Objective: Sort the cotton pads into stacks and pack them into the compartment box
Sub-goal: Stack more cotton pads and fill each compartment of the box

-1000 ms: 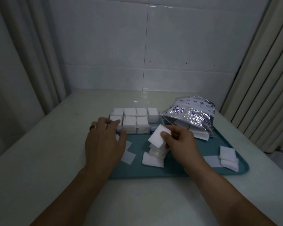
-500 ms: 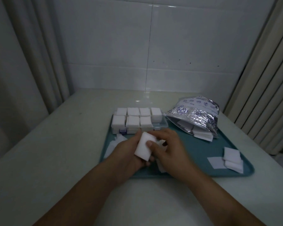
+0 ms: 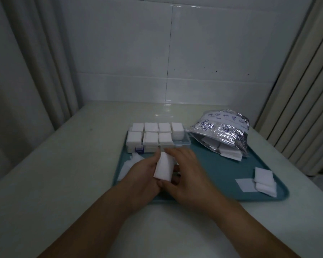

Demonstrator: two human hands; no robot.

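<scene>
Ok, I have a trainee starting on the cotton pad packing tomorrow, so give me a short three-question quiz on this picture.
1. True or false: the foil bag lies on the teal tray.
2. Which compartment of the compartment box has no stack in it? A) back left B) front right C) front left
3. Fill in: the stack of cotton pads is held between the left hand and the ____ hand.

Key: 1 true; 2 B; 3 right.
</scene>
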